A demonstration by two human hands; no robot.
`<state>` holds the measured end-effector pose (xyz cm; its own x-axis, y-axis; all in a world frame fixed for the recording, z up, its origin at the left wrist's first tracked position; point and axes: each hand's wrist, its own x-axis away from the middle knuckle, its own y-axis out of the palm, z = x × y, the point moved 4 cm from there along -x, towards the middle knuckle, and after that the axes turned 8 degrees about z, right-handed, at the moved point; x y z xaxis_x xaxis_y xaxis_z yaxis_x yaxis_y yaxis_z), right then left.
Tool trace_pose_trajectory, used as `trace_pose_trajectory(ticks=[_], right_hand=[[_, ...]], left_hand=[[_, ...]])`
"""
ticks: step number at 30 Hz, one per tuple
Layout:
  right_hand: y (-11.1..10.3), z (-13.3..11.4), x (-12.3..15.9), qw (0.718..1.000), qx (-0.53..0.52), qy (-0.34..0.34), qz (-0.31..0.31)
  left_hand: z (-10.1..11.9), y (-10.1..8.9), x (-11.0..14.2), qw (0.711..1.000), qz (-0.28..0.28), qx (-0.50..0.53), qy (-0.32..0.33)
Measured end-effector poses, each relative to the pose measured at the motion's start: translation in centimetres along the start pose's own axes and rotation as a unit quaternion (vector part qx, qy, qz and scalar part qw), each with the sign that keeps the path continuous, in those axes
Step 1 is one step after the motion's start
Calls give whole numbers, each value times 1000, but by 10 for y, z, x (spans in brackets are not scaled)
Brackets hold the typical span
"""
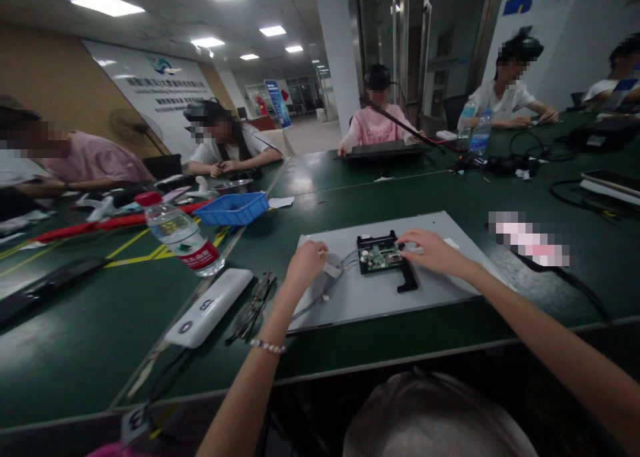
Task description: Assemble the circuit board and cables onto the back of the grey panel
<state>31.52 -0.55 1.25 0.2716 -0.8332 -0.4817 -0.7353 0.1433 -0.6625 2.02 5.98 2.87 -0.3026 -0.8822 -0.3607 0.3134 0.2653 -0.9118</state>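
A flat grey panel (pixel 345 303) lies before me on the green table. On it sits a black plastic bracket (pixel 407 280) carrying a green circuit board (pixel 383 258). My left hand (pixel 307 265) is over the panel's left part, fingertips pinched together; whatever they hold is too small to make out. Beside it, a grey cable (pixel 313 305) with a strip of pale tape (pixel 331 270) runs to the board's left side. My right hand (pixel 435 251) reaches in from the right, its fingers bent at the right edge of the board and bracket. What lies between those fingers is unclear.
Left of the panel are eyeglasses (pixel 255 303), a white power bank (pixel 213 308) and a tilted water bottle (pixel 180 235). A blue tray (pixel 235 209) stands behind them. To the right lies a phone (pixel 530 242) with a cable. Several people sit around the table.
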Motion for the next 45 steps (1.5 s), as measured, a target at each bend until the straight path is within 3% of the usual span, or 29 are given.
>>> trace_pose_trajectory(ticks=[3, 8, 11, 15, 20, 24, 31, 34, 40, 45], right_hand=[[9, -10, 1, 999, 0, -38, -31], [19, -14, 3, 996, -2, -62, -65], [20, -13, 3, 996, -3, -62, -62], [20, -13, 3, 996, -5, -60, -59], [20, -14, 2, 997, -3, -55, -58], [18, -17, 1, 997, 6, -57, -50], [6, -5, -10, 996, -21, 10, 89], [7, 0, -14, 989, -89, 38, 113], [9, -2, -16, 971, -184, 82, 126], [8, 0, -15, 957, -227, 101, 148]], left_hand=[[24, 6, -10, 998, 34, 16, 51], [68, 31, -39, 992, 16, 51, 114], [79, 45, -55, 991, -11, 61, 115], [78, 55, -66, 993, -35, 64, 95], [73, 51, -68, 995, -12, 54, 79], [79, 39, -63, 993, 41, 65, 84], [103, 22, -48, 980, 52, 164, 96], [109, 20, -43, 960, 46, 266, 70], [111, 32, -31, 879, -5, 476, 9], [110, 37, -28, 871, 4, 491, 1]])
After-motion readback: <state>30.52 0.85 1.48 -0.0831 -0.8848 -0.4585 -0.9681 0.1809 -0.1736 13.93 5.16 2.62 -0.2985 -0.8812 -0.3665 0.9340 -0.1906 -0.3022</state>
